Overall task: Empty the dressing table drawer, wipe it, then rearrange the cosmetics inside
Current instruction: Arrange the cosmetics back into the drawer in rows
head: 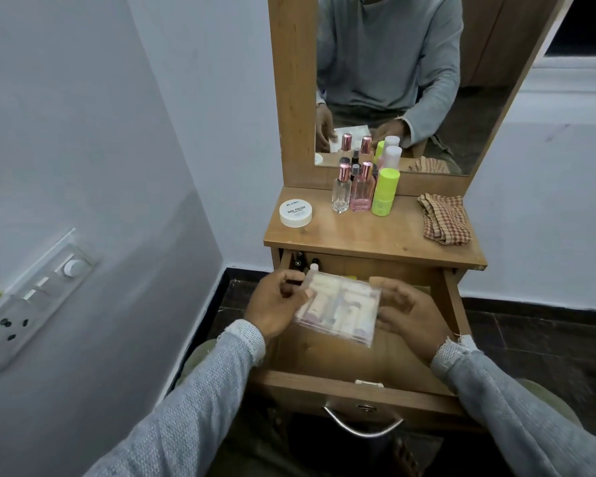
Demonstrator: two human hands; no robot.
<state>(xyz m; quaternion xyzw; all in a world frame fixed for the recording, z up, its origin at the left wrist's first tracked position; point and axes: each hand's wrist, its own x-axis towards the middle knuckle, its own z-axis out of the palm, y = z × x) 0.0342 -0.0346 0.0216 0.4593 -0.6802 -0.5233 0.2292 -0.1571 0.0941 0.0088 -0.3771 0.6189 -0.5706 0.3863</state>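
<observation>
Currently, a clear plastic case [339, 308] filled with small cosmetics is held above the open drawer [355, 359] of the dressing table [372, 235]. The case is gripped at its left edge by the left hand [277, 306], with the fingers curled around it, and at its right edge by the right hand [410, 315], with the thumb and fingers closed against the side. The case is tilted, its far edge raised. At the back left corner of the drawer, several dark bottle tops [305, 261] are seen under the tabletop edge. On the tabletop, a white jar [296, 212] is placed near the left edge. Two glass perfume bottles [353, 191] with pink caps and a yellow-green bottle [385, 192] are grouped at the back centre, just beside one another, with smaller items behind them. A checked cloth [444, 218] is laid near the right edge. A metal handle [362, 426] is fitted on the drawer front. A switch panel [35, 297] is mounted on the left wall.
</observation>
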